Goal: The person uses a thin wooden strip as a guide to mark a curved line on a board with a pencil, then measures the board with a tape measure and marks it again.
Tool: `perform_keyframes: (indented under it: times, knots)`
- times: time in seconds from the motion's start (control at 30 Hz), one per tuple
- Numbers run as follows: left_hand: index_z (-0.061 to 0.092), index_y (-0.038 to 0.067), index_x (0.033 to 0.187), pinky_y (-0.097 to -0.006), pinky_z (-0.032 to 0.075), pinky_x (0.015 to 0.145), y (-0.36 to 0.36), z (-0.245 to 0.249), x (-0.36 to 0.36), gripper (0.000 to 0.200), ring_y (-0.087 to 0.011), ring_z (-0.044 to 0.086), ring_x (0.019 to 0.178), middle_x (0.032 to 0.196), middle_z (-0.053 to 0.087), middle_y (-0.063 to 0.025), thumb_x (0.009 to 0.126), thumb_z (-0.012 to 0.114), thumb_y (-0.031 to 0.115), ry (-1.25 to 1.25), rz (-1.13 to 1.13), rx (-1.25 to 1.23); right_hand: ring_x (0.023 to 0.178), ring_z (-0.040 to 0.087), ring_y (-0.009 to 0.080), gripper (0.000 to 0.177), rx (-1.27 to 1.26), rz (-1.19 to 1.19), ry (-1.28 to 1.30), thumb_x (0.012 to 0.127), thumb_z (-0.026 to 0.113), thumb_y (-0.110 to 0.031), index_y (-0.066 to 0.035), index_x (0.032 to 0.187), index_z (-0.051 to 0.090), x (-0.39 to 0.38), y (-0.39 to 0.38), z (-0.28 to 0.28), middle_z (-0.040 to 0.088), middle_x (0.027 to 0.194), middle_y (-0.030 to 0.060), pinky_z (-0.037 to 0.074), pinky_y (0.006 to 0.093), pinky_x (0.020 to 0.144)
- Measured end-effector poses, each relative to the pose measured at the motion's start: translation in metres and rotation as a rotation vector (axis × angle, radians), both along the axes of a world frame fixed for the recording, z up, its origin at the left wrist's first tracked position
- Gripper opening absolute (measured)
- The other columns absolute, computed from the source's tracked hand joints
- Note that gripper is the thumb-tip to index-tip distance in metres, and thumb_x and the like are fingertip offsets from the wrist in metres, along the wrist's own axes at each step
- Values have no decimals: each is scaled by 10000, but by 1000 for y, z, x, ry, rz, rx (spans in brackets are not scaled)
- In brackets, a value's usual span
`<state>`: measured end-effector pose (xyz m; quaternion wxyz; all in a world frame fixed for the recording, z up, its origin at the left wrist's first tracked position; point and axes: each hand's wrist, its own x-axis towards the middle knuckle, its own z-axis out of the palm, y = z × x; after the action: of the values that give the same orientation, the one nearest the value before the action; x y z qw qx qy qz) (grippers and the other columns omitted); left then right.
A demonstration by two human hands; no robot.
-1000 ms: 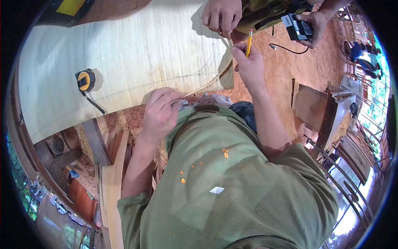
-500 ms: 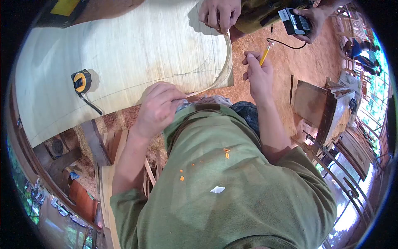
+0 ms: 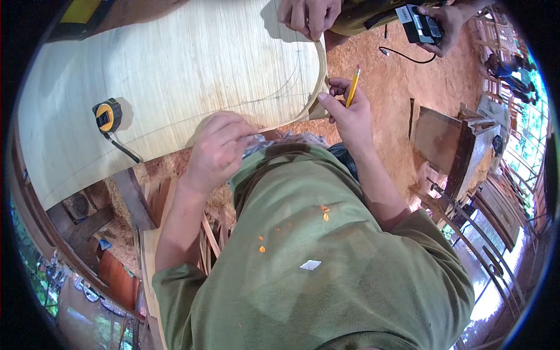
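Far left, 1 tape measure point(image 3: 107, 115) sits on the pale board point(image 3: 175, 70), tongue out. Next, my left hand point(image 3: 219, 149): fingers curled, their tips pinching 1 end of the thin strip point(image 3: 322, 67) by the board's near edge. From those tips the strip sweeps right and bends up around the corner, its upper part at a co-worker's hand point(image 3: 309, 16). And here's my right hand point(image 3: 352, 116), outside the bend: 1 yellow pencil point(image 3: 353, 86) held between half-curled fingers, thumb tip right by the strip; contact, I can't tell.
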<state>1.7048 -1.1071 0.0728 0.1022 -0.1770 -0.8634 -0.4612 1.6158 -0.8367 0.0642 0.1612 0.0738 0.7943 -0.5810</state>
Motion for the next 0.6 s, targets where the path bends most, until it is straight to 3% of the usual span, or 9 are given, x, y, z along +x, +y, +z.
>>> perform_keyframes:
  times: [0.3,0.6]
  knots:
    - [720,3,854,-405,538,799,-2,-3,0,171,-294,672,892,877,707,-96,710,771,-73,-8,15,6,644,535,60,261,-114,-139,-71,984,683,-192,4,1152,650,-1,1,4,626,939,16,458,231,527]
    - [733,19,865,-394,529,785,-5,-3,0,164,-287,661,879,862,689,-92,720,779,-42,-76,13,26,647,535,61,263,-110,-180,-80,1003,656,-216,4,1146,653,-5,5,7,613,922,9,469,229,545]
